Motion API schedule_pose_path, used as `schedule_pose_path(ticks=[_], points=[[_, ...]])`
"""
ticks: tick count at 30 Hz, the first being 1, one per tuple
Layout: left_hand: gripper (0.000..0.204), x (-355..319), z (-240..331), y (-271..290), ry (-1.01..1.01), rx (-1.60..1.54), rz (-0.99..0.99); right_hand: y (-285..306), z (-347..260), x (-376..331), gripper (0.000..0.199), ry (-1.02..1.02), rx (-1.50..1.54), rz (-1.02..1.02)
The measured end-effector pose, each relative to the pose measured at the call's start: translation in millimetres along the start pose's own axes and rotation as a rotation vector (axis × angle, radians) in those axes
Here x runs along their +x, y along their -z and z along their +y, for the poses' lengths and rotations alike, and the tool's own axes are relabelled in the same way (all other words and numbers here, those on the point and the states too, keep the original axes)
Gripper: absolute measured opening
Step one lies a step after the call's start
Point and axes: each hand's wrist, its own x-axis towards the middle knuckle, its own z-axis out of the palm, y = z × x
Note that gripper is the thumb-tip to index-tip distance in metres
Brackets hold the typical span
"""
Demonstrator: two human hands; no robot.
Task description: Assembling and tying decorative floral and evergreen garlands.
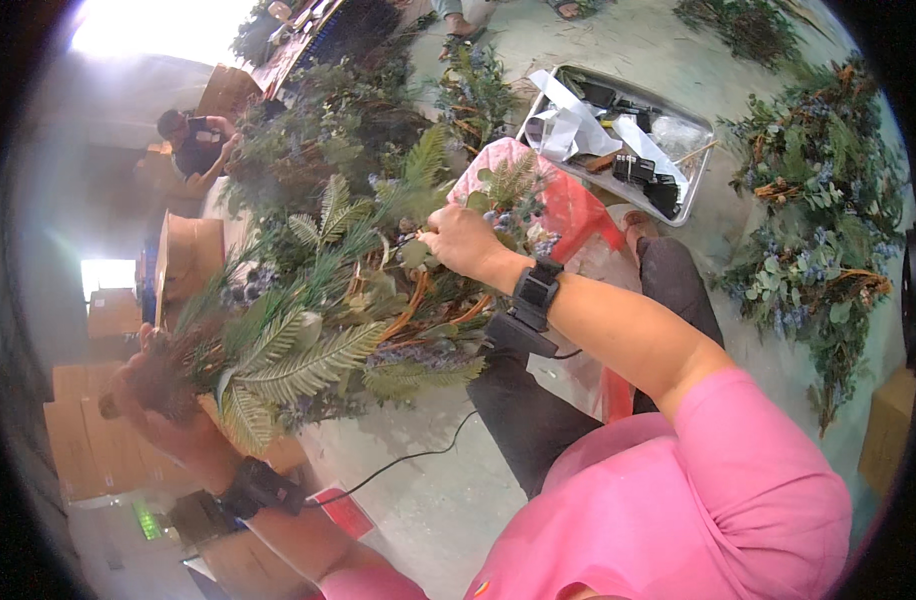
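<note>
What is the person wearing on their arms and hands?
Both hands are bare, with no gloves. The left hand has a black strap with a small black box around its wrist, and a thin black cable runs from it. The right hand wears the same kind of black wrist strap and box. Short bright pink sleeves cover the upper arms; the forearms are uncovered.

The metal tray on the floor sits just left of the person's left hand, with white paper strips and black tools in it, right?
Not quite. The head view shows the metal tray at the upper right, beyond the right hand, far from the left hand. It does hold white paper strips and black tools.
</note>
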Motion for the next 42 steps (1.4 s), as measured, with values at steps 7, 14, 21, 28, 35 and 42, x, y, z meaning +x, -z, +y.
schedule_pose_path(ticks=[7, 14, 21, 28, 35, 42], points=[[0.024, -24, 0, -16, -0.101, 0.33, 0.22, 31, 66, -13, 0.02, 0.302, -0.171, -0.077], [0.022, -29, -3, 3, -0.121, 0.495, 0.272, 50, 129, -1, 0.02, -0.329, 0.452, 0.059], [0.023, -17, -3, 59, 0.035, -0.07, -0.16, 51, 180, 63, 0.04, -0.178, 0.078, 0.245], [0.022, -25, -8, 55, -0.157, 0.28, -0.09, 76, 173, 86, 0.074, -0.298, 0.187, -0.459], [0.027, -22, -12, 65, -0.1, 0.071, -0.183, 70, 189, 100, 0.044, 0.04, -0.355, -0.552], [0.053, -30, -21, 71, -0.476, 0.601, -0.237, 88, 104, 108, 0.021, 0.366, -0.3, -0.676]])
